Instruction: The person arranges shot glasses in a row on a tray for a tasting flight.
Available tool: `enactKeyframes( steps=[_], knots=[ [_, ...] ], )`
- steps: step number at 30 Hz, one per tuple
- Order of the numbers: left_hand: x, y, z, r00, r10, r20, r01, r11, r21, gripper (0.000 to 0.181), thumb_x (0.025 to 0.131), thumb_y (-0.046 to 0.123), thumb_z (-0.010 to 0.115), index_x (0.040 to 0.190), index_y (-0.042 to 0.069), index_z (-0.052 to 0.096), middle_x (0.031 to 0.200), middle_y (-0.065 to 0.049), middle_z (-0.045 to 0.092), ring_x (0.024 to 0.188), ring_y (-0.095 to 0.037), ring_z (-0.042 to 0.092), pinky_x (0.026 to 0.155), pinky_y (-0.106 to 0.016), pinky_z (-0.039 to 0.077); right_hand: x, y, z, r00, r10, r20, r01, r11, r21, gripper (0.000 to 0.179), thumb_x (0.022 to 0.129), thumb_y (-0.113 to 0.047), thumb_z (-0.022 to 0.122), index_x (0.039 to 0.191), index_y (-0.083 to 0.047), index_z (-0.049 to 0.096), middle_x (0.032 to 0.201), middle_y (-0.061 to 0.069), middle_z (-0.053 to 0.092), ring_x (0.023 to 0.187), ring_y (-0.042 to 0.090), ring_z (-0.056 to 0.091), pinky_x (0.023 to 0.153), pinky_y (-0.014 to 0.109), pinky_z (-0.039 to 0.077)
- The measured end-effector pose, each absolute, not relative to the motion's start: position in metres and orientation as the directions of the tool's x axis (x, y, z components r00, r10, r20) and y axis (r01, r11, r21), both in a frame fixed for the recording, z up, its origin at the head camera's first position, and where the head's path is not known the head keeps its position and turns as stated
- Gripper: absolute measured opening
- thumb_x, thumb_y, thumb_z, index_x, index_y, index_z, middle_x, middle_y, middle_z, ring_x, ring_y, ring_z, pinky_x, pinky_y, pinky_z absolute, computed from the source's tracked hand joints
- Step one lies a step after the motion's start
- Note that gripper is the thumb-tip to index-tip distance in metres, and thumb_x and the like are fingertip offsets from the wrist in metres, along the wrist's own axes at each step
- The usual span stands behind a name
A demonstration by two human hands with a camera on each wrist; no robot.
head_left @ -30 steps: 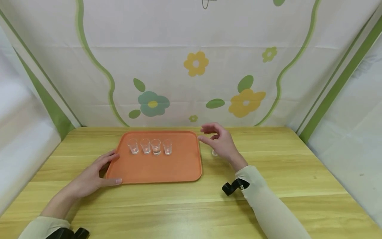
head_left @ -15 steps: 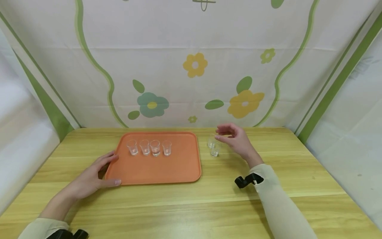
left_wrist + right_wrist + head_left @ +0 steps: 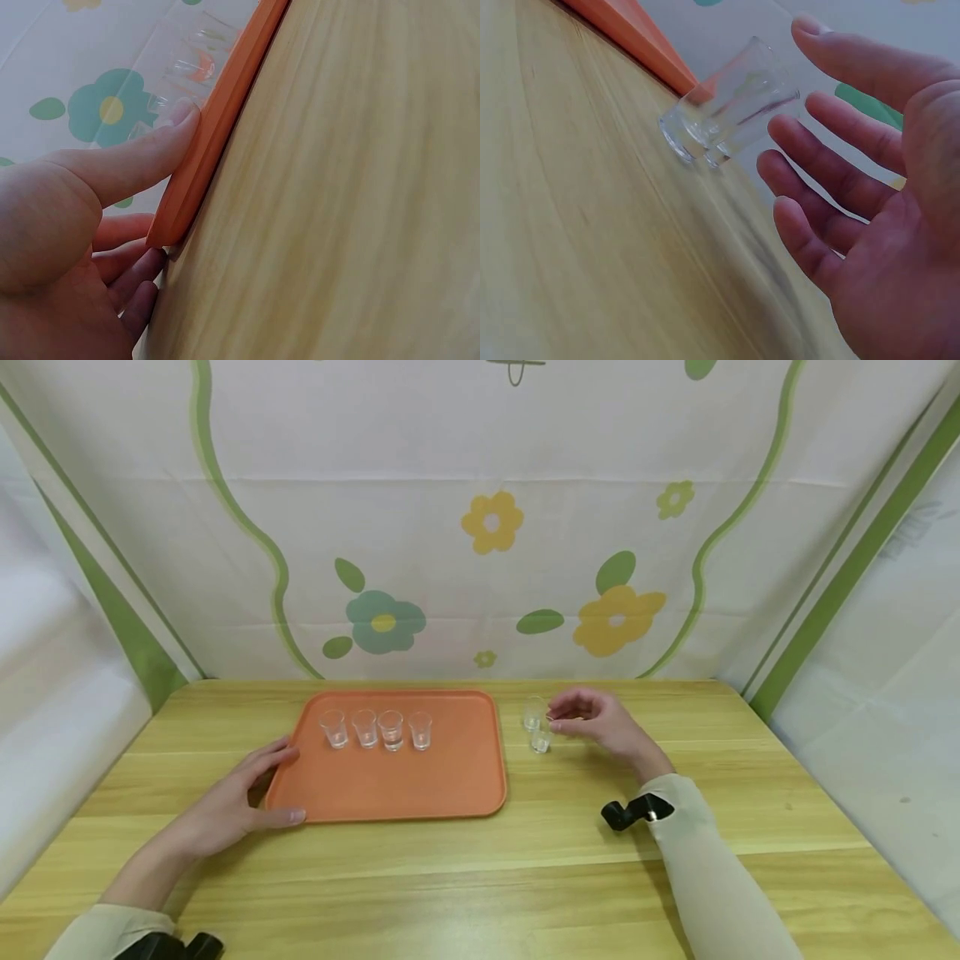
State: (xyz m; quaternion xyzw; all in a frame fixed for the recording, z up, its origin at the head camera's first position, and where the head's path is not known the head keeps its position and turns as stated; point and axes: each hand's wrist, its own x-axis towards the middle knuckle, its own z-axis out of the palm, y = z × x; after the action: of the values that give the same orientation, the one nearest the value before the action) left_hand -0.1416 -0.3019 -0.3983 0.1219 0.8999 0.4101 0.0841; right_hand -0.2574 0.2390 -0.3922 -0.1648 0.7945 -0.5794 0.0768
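In the head view an orange tray (image 3: 390, 789) lies on the table with several clear shot glasses (image 3: 392, 732) standing in a row on it. My left hand (image 3: 225, 810) holds the tray's near left corner; in the left wrist view the thumb (image 3: 161, 146) lies on the rim and the fingers bend around the corner. Beyond the tray's right side stand two more shot glasses, a far one (image 3: 532, 717) and a near one (image 3: 540, 742). My right hand (image 3: 603, 724) is just right of these, thumb and fingers apart, fingertips close to the glass rims, holding nothing.
The wooden table (image 3: 450, 885) runs back to a white flowered cloth (image 3: 420, 518) hanging behind it. More cloth hangs at both sides. A black camera (image 3: 633, 810) sits on the right wrist.
My right hand has drawn back rightward from the tray's edge, uncovering the two glasses, then lowered beside them. My left hand and the tray have stayed put.
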Motion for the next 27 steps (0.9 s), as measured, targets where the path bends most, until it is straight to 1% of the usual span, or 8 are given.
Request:
enactKeyframes(
  steps=[1,3,7,8,12,15,21,27],
  knots=[
    [-0.1419,-0.3018,-0.3985,-0.956,0.288,-0.054,0.149,0.638,0.755,0.092,0.093,0.028,0.084,0.164,-0.002,0.033,0.177,-0.024,0.014,0.157,-0.058,0.02,0.106,0.001,0.023,-0.2571,0.2387,-0.3921,-0.933,-0.355,0.06,-0.165,0.272,-0.948,0.041,0.092,-0.012,0.083,0.127,0.002,0.068,0.12,0.013,0.075,0.104,0.016,0.072,0.091,0.026,0.061],
    [-0.1423,-0.3018,-0.3981,-0.956,0.289,-0.054,0.151,0.639,0.754,0.092,0.093,0.028,0.084,0.164,-0.002,0.033,0.177,-0.024,0.014,0.157,-0.058,0.02,0.103,0.003,0.022,-0.2574,0.2387,-0.3932,-0.93,-0.364,0.042,-0.153,0.283,-0.947,0.041,0.091,-0.012,0.084,0.127,0.001,0.068,0.121,0.014,0.074,0.105,0.017,0.071,0.092,0.026,0.061],
    [-0.1426,-0.3021,-0.3981,-0.956,0.289,-0.055,0.149,0.639,0.754,0.092,0.093,0.029,0.084,0.164,-0.002,0.033,0.177,-0.023,0.014,0.157,-0.058,0.02,0.105,0.002,0.023,-0.2576,0.2375,-0.3954,-0.921,-0.389,0.02,-0.143,0.289,-0.946,0.042,0.09,-0.011,0.085,0.126,0.002,0.068,0.12,0.016,0.073,0.104,0.018,0.07,0.091,0.026,0.06],
    [-0.1425,-0.3021,-0.3981,-0.955,0.291,-0.052,0.152,0.636,0.756,0.092,0.093,0.029,0.084,0.164,-0.002,0.033,0.177,-0.023,0.014,0.157,-0.058,0.02,0.096,0.007,0.02,-0.2577,0.2369,-0.3959,-0.918,-0.396,0.017,-0.144,0.293,-0.945,0.042,0.089,-0.011,0.085,0.125,0.002,0.068,0.119,0.015,0.073,0.104,0.018,0.07,0.091,0.025,0.06],
    [-0.1426,-0.3018,-0.3985,-0.956,0.287,-0.056,0.147,0.637,0.756,0.092,0.093,0.029,0.084,0.164,-0.002,0.034,0.177,-0.024,0.014,0.157,-0.058,0.02,0.096,0.007,0.019,-0.2568,0.2341,-0.397,-0.91,-0.416,0.007,-0.145,0.301,-0.943,0.041,0.088,-0.008,0.085,0.124,0.004,0.068,0.115,0.015,0.072,0.101,0.016,0.07,0.088,0.024,0.059],
    [-0.1424,-0.3016,-0.3982,-0.956,0.29,-0.05,0.154,0.64,0.752,0.092,0.093,0.028,0.084,0.163,-0.002,0.034,0.177,-0.024,0.014,0.157,-0.058,0.019,0.1,0.005,0.019,-0.2565,0.2333,-0.3972,-0.907,-0.42,-0.003,-0.143,0.315,-0.938,0.042,0.087,-0.008,0.086,0.123,0.003,0.069,0.114,0.013,0.071,0.1,0.016,0.069,0.087,0.023,0.058],
    [-0.1426,-0.3009,-0.397,-0.955,0.294,-0.041,0.165,0.642,0.748,0.092,0.092,0.027,0.084,0.163,-0.004,0.034,0.176,-0.025,0.016,0.156,-0.059,0.02,0.095,0.008,0.018,-0.2563,0.2314,-0.3974,-0.901,-0.434,-0.01,-0.147,0.328,-0.933,0.043,0.087,-0.01,0.087,0.124,0.002,0.07,0.113,0.009,0.072,0.1,0.016,0.069,0.087,0.023,0.058],
    [-0.1421,-0.3005,-0.3959,-0.955,0.293,-0.051,0.158,0.646,0.747,0.092,0.092,0.028,0.084,0.163,-0.003,0.034,0.176,-0.025,0.015,0.156,-0.058,0.021,0.095,0.007,0.02,-0.256,0.2307,-0.3981,-0.901,-0.434,-0.003,-0.161,0.34,-0.926,0.04,0.088,-0.01,0.086,0.123,0.002,0.071,0.113,0.01,0.073,0.099,0.016,0.069,0.087,0.023,0.058]
  ],
)
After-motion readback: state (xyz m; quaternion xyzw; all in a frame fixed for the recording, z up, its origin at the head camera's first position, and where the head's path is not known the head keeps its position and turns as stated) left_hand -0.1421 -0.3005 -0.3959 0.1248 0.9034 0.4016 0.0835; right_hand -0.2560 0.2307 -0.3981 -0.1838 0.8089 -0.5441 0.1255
